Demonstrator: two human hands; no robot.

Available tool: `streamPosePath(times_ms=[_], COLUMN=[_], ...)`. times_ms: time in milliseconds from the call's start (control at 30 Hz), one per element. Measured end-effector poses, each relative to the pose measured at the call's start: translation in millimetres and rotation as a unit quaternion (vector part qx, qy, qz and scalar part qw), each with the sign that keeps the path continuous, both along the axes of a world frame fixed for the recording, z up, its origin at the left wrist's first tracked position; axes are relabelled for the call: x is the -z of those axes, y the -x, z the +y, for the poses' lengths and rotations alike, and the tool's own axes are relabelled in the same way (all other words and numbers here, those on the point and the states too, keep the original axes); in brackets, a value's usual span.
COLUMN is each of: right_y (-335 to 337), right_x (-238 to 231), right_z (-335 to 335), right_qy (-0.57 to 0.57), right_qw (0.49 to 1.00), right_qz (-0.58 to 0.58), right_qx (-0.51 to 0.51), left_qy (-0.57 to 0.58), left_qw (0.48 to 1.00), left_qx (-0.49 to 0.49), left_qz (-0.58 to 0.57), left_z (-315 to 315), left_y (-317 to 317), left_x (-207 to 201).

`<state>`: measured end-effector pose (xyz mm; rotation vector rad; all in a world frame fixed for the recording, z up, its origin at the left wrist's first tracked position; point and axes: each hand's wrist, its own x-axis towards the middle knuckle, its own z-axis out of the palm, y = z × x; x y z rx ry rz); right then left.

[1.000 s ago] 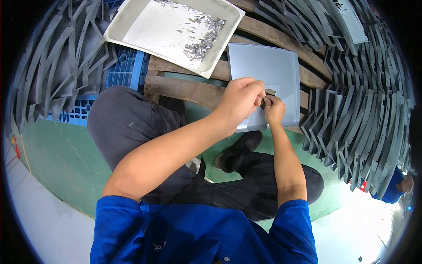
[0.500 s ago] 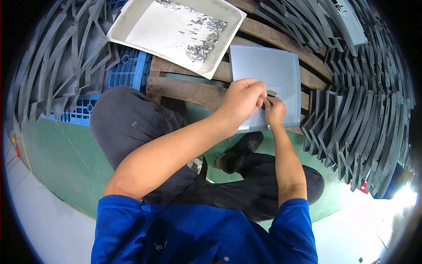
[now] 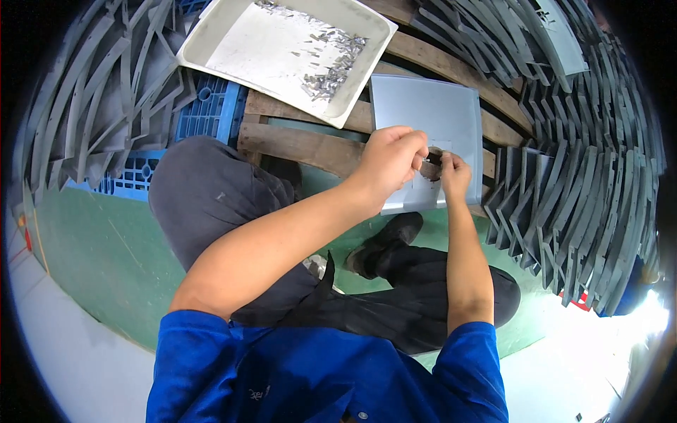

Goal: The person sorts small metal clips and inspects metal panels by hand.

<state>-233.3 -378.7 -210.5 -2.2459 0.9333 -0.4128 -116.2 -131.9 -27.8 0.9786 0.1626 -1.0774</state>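
Observation:
A grey sheet-metal panel (image 3: 423, 106) with raised edges lies in front of me. Over its left part my left hand (image 3: 395, 158) is closed in a fist-like pinch; what its fingertips hold is too small to make out. My right hand (image 3: 455, 176) is closed, thumb and fingertips pinching the edge of a dark brown, curved piece (image 3: 431, 171). This piece lies between the two hands above the panel, partly hidden by the fingers, and its kind is unclear.
A cream tray (image 3: 282, 102) with many small shiny metal pieces (image 3: 328, 77) stands at the far left on a wooden pallet (image 3: 303, 146). Stacked grey metal brackets (image 3: 564, 204) crowd the right; more bent metal parts (image 3: 92, 92) lie left on a blue plastic pallet (image 3: 204, 109).
My right hand has moved slightly right and down, away from my left hand, baring more of the dark curved piece between them. The left hand stays nearly in place.

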Motion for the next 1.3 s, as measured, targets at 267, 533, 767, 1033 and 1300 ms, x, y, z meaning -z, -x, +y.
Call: streamPosePath(times_ms=[267,533,767,1033,1300], right_y=[-23,-8,-8,-2,-2], right_x=[-76,-240,-260,-256,-256], right_z=[10,95,114,100,108], right_qy=[-0.118,-0.067,0.047,0.024,0.01], right_qw=[0.992,0.958,0.941,0.953,0.941], right_qz=[0.008,-0.079,-0.158,-0.163,-0.167], right_qx=[-0.044,-0.265,-0.296,-0.256,-0.295], left_qy=[0.01,0.076,0.208,0.237,0.216], left_qw=[0.999,0.973,0.952,0.944,0.957], left_qx=[-0.02,-0.095,-0.074,-0.052,-0.026], left_qz=[0.047,0.195,0.211,0.223,0.193], left_z=[0,14,2,-8,-3], left_y=[-10,9,7,8,13], left_x=[-13,-4,-40,-55,-53])
